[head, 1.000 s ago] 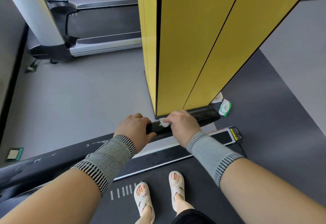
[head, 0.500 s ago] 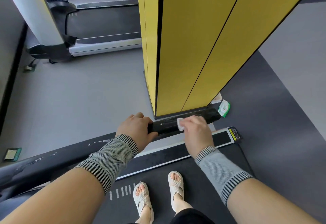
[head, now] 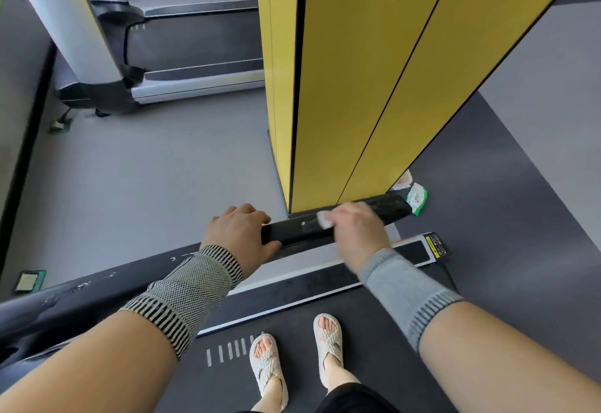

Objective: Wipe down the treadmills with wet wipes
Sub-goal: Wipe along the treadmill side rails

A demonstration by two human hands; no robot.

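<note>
I stand on a treadmill belt [head: 374, 341] and look down at its black handrail [head: 302, 229]. My left hand [head: 239, 235] grips the rail, fingers over the top and thumb underneath. To its right, my right hand [head: 356, 230] is wrapped over the same rail and holds a white wet wipe [head: 324, 219] against it; the wipe peeks out at the hand's left side. This hand is blurred. Both wrists wear knitted grey bands. A green and white wipes pack [head: 417, 198] lies on the floor beyond the rail's far end.
A tall yellow pillar [head: 357, 81] rises directly behind the rail. A second treadmill [head: 182, 55] with a silver upright stands at the back left. Grey floor [head: 146, 178] spreads between them. A small floor socket [head: 28, 281] sits at the left.
My right hand slid the wipe right along the rail, then back left to about where it was. The left hand kept its grip in place.
</note>
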